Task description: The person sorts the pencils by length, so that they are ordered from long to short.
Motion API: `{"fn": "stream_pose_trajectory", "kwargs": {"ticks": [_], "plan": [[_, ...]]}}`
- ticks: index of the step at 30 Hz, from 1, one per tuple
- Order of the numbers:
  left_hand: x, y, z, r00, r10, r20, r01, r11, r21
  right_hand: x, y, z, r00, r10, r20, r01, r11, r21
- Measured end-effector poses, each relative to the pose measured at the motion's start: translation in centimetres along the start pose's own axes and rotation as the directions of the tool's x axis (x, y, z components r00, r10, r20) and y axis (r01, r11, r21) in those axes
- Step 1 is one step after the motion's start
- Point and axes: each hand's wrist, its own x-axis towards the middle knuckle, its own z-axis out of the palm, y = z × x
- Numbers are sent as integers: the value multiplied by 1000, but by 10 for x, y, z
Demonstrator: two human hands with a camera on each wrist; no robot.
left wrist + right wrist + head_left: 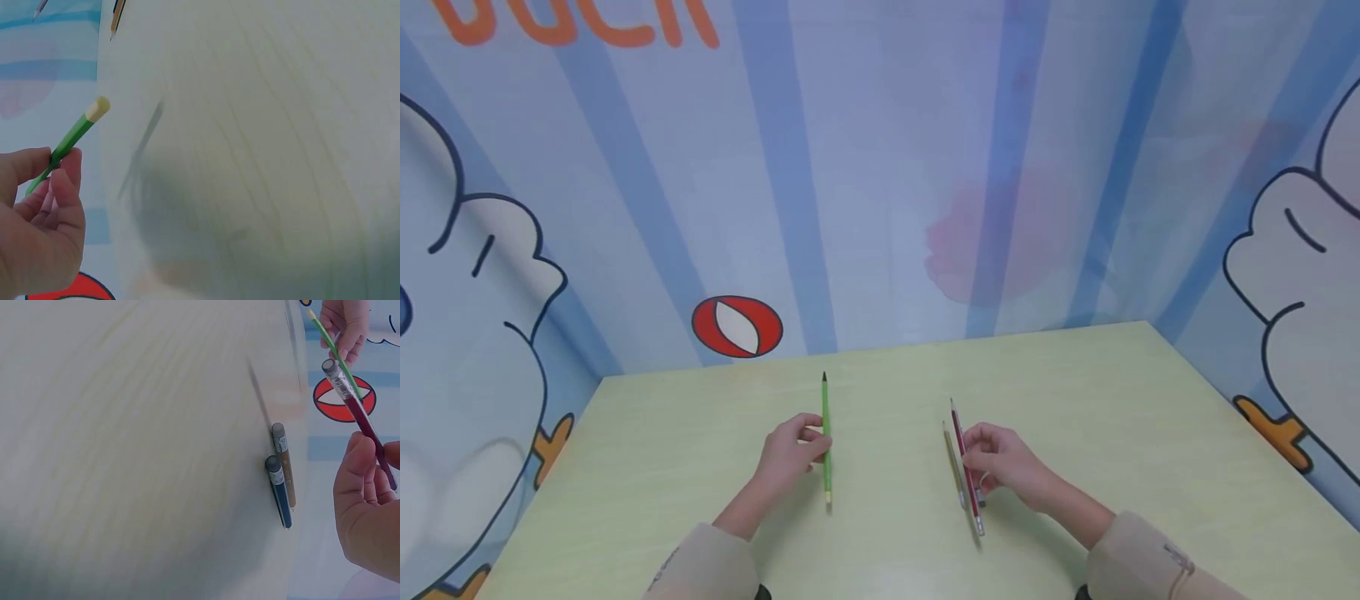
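Note:
My left hand [788, 452] pinches a green pencil [826, 404] by its middle, black tip pointing away and pale eraser end toward me. In the left wrist view its shadow falls on the table apart from it. My right hand [1009, 462] grips a dark red pencil [359, 415] between thumb and fingers, its grey eraser end raised over the table. Below that hand, a yellow-brown pencil [286, 467] and a dark blue pencil [280, 494] lie side by side on the table. From the head, the blue one is mostly hidden behind the right fingers.
The pale yellow-green table [880, 550] reaches back to a blue-striped printed backdrop [887, 167]. Cartoon figures and a red-and-white oval [703, 327] are printed on it. Backdrop panels also border the table on the left and right.

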Motion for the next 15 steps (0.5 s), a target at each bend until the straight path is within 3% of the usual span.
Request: {"fn": "stream_pose_trajectory", "kwargs": {"ticks": [6, 15], "plan": [[2, -20, -31, 997, -52, -52, 56, 996, 68, 0, -1, 3, 1000, 6, 3, -6, 1000, -5], [0, -42, -61, 996, -15, -88, 28, 990, 138, 2, -1, 6, 1000, 11, 1, -11, 1000, -7]]}}
